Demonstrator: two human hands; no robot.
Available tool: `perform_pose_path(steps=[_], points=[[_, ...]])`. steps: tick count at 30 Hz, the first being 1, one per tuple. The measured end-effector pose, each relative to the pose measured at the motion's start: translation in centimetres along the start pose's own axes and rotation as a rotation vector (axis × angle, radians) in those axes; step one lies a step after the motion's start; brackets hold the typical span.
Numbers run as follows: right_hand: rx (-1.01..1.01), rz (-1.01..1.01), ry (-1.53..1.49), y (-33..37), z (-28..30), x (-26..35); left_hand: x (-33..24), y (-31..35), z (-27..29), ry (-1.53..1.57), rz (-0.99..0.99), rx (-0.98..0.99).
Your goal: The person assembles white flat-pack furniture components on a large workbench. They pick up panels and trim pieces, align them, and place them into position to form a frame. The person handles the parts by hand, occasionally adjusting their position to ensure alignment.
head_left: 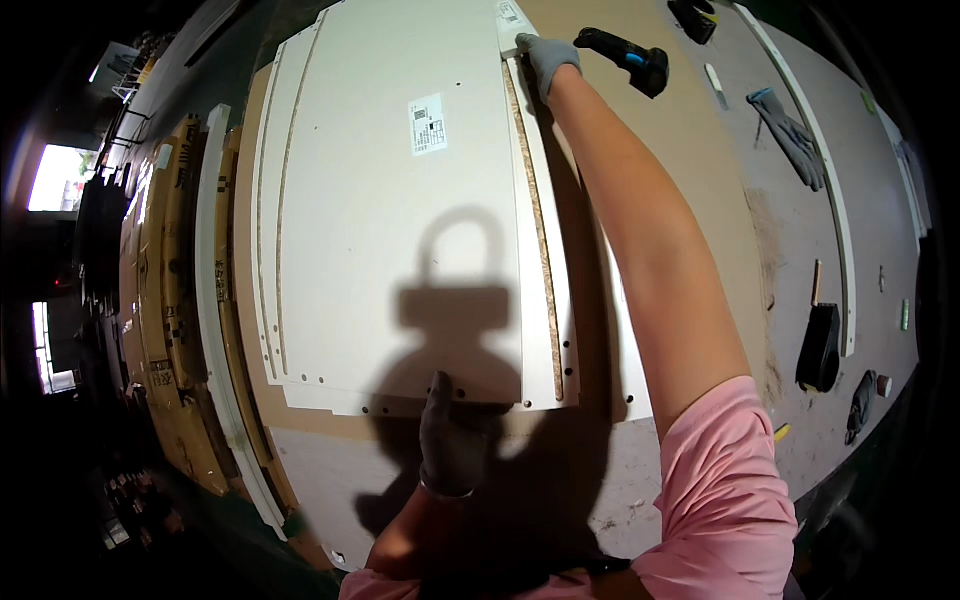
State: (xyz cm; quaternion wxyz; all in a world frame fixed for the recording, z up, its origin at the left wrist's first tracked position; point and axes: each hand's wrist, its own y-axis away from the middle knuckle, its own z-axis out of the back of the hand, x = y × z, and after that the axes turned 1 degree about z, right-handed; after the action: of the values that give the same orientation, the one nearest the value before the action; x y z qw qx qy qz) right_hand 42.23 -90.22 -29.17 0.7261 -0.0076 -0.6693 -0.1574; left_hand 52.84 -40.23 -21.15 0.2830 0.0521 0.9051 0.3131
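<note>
Gloves on both hands, grey knit. Left hand (452, 440) at the near edge of the top white panel (400, 220), fingers laid flat on the board beside a row of small drilled holes; whether the thumb hooks under the edge cannot be told, as the hand sits in the head's shadow. Right arm, in a pink sleeve, stretched across to the far end; right hand (547, 58) closed over the far right corner of the same panel, gripping its edge.

Panel lies flat on a stack of similar white boards, offset so that their edges show in steps on the left and near sides. Raw chipboard edge (540, 230) visible along the panel's right side. White printed label (428, 124) stuck on the panel face, a second one at the far corner by the right hand.

Stack rests on a brown worktop (720, 200). On the worktop to the right: black mallet (820, 345) near, spare grey glove (792, 135) farther, black and blue power driver (628, 58) just beyond the right hand. Long white strip (835, 200) runs along the right side.

No containers in view. Left of the worktop, boards and cardboard stand on edge (180, 300); room beyond dark, with a bright window (55, 178) at far left.
</note>
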Motion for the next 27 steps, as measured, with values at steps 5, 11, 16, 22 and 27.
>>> perform_pose_path(steps=[5, 11, 16, 22, 27], points=[[0.278, 0.063, -0.196, 9.4, 11.5, 0.4, -0.4, 0.1, -0.6, -0.039, -0.051, -0.102], [0.066, -0.143, -0.244, 28.7, 30.4, -4.7, 0.2, -0.8, 1.5, 0.069, -0.073, -0.027], [-0.280, 0.283, 0.458, 38.8, 36.9, -8.7, -0.6, -0.8, 0.2, -0.176, -0.035, -0.014], [0.125, 0.326, 0.711, 44.7, 28.9, -6.7, -1.3, -1.9, 0.8, 0.076, 0.083, 0.037], [0.057, 0.391, 1.019, 45.5, 26.0, -8.4, -3.8, -0.7, 0.9, 0.094, 0.125, 0.107]])
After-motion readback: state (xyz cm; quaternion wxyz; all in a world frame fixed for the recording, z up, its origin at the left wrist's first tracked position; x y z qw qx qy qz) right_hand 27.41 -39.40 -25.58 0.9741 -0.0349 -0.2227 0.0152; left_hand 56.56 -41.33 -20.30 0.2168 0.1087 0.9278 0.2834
